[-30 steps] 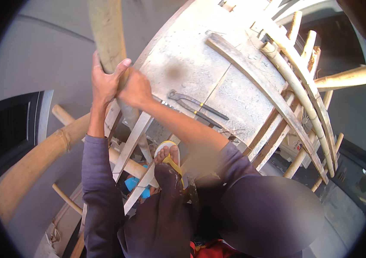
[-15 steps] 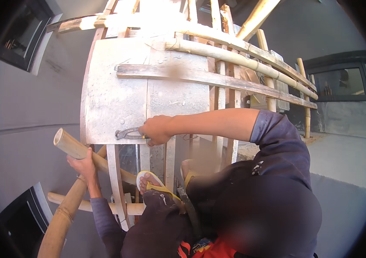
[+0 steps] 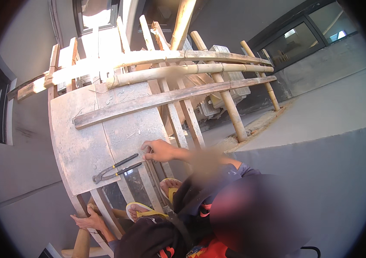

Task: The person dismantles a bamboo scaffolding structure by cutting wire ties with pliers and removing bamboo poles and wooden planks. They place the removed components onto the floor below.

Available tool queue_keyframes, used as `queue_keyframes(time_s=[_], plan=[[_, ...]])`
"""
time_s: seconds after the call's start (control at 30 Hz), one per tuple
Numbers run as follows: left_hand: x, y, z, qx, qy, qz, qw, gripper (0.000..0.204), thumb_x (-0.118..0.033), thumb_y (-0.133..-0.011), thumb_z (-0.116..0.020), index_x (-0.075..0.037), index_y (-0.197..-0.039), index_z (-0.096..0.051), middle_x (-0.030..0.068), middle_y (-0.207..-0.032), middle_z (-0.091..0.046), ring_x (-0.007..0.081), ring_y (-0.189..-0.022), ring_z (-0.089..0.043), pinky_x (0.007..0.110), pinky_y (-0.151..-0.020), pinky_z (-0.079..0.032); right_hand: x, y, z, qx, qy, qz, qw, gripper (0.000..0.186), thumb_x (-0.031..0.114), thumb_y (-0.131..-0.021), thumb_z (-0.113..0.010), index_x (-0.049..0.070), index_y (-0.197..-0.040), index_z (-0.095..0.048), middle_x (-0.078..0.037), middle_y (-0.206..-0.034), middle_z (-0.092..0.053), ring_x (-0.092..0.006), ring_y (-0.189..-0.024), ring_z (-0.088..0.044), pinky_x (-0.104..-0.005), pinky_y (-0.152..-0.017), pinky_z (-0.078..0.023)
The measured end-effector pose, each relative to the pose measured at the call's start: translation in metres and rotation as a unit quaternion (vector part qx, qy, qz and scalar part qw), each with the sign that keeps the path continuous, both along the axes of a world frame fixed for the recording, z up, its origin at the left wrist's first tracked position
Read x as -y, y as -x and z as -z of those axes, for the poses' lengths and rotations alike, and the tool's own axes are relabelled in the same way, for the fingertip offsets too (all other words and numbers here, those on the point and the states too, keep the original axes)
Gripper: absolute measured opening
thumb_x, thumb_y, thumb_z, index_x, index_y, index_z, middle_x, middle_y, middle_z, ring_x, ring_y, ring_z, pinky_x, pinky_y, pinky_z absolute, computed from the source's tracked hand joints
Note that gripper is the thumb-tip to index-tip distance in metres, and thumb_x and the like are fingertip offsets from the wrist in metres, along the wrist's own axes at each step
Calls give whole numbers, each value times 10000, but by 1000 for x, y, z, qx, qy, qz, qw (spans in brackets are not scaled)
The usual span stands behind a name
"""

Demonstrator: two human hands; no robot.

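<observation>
My left hand (image 3: 89, 221) is at the lower left, curled around the wooden frame (image 3: 101, 202) beside a bamboo pole (image 3: 81, 243); what exactly it grips is unclear. My right hand (image 3: 159, 150) has curled fingers at the near right corner of the dusty boards (image 3: 79, 150), holding something small or hidden. Just left of it lie long-handled pincers (image 3: 116, 169) with black and yellow grips, jaws toward the left. A squared timber (image 3: 148, 102) lies across the boards. My feet (image 3: 138, 210) in yellow-strapped sandals are on the slats below.
Bamboo rails (image 3: 193, 69) and timbers cross upright poles (image 3: 230, 112) beyond the boards. Pale plastic boxes (image 3: 234, 88) sit behind them. Grey walls (image 3: 325, 172) surround the scaffold, with dark-framed windows (image 3: 290, 45) at right, left and top. A ledge with rubble runs along the right.
My left hand has come down from the upright bamboo pole to low at left. My right hand left the pole, reached the pincers, and is now right of them. The view has swung round.
</observation>
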State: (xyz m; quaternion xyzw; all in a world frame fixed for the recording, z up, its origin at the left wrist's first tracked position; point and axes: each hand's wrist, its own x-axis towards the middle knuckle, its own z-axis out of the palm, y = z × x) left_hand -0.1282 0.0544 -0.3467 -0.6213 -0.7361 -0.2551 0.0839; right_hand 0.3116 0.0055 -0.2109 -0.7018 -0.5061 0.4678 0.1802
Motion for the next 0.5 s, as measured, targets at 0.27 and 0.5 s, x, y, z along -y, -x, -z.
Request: queue_keyframes(time_s=[0.27, 0.5], plan=[[-17, -44, -43, 120, -55, 181, 974, 699, -233, -842, -704, 27, -1402, -375, 225, -1357, -460, 406, -1243, -418, 499, -1050, -309, -3, 24, -29, 37, -19, -88, 995, 473, 301, -816, -686, 1, -1167, -584, -206, -967, -681, -363, -904, -662, -421, -813, -510], [-60, -129, -57, 72, 177, 490, 850, 542, -300, -837, -689, -50, -1292, -533, 201, -1314, -489, 377, -1262, -423, 515, -1094, -281, 24, 46, -76, 18, 10, -63, 998, 453, 292, -838, -683, 6, -1175, -583, -196, -956, -678, -344, -886, -667, -405, -779, -518]])
